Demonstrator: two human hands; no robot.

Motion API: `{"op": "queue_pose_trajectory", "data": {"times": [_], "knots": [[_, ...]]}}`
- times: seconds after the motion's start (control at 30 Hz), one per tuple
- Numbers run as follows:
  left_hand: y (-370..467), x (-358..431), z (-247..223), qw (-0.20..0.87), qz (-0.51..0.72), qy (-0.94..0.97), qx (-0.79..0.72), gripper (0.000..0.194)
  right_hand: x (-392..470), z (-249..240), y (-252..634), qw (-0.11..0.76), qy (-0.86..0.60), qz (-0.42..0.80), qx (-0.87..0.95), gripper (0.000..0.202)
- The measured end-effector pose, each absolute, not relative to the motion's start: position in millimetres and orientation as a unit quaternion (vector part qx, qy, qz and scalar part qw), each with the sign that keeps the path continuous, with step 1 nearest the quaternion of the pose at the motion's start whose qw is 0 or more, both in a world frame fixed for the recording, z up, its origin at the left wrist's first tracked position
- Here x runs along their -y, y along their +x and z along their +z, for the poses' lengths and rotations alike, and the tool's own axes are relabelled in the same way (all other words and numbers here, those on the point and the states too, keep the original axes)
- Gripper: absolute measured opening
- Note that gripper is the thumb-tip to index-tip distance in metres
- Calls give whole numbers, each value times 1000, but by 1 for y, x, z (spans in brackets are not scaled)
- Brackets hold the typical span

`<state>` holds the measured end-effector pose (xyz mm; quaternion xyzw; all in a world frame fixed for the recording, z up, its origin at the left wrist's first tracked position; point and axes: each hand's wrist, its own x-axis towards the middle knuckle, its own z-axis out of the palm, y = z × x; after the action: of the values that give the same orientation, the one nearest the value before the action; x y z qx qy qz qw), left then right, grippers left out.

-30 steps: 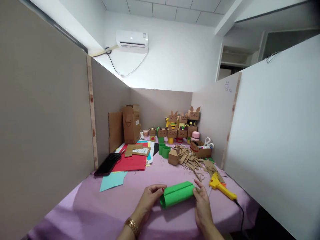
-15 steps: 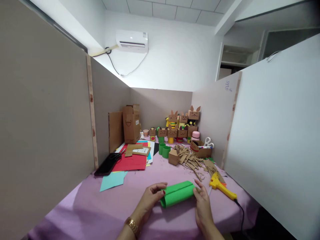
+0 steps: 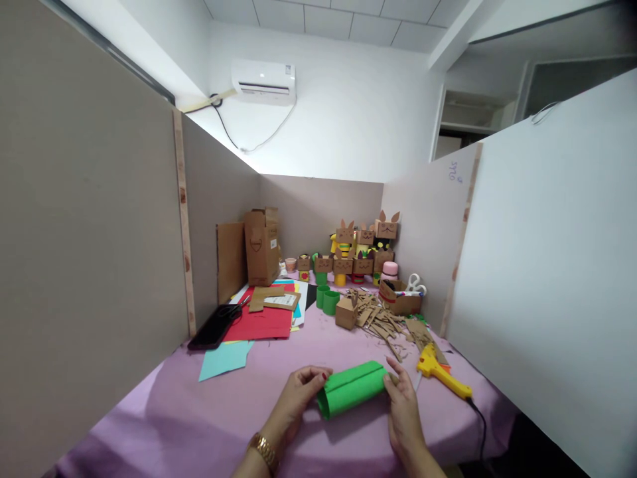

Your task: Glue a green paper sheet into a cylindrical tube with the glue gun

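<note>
Hands (image 3: pixel 294 398) (2) pinch 1 grn tube (image 3: pixel 353 390) at ends; 2 short tubes (image 3: pixel 331 304) beyond, 1 glue gun (image 3: pixel 444 376) R.

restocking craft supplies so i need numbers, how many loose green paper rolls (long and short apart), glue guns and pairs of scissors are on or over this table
Long green roll: 1
Short green rolls: 2
Yellow glue gun: 1
Pairs of scissors: 2
Total: 6
</note>
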<state>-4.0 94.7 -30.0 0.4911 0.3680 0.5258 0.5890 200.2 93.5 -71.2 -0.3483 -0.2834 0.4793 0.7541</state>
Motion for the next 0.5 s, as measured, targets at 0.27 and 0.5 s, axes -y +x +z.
{"op": "queue_pose_trajectory", "data": {"times": [0.27,0.5], "knots": [[-4,-92,-29,587,520,503,-363,40,-95,-74,201,755,-344,478,288,72],[-7,-101,-38,499,597,471,-416,38,-92,-70,199,757,-338,461,316,68]]}}
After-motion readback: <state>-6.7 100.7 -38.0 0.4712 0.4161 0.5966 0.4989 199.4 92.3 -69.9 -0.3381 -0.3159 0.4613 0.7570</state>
